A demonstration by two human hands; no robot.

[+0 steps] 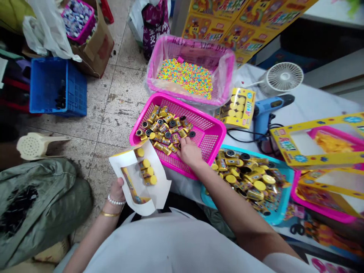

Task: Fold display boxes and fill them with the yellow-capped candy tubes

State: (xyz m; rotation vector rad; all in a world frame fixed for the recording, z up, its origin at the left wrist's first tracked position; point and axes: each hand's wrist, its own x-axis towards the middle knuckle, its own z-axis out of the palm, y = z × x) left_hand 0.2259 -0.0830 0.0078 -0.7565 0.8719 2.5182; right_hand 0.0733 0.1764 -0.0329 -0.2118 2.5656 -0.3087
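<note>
My left hand (118,190) grips an open yellow and white carton (142,176) from below; several yellow-capped little tubes lie in a row inside it. My right hand (190,152) reaches into a pink mesh basket (209,131) and its fingers curl down over a heap of small yellow tubes (165,129). What the fingers hold, if anything, is hidden under the hand.
A turquoise basket (280,214) of more tubes sits right of my arm. Behind stand a pink bin (224,68) of coloured candy, a filled carton (237,108), a blue glue gun (265,112), a white fan (281,77) and yellow boxes (315,142). A blue crate (57,87) is on the floor.
</note>
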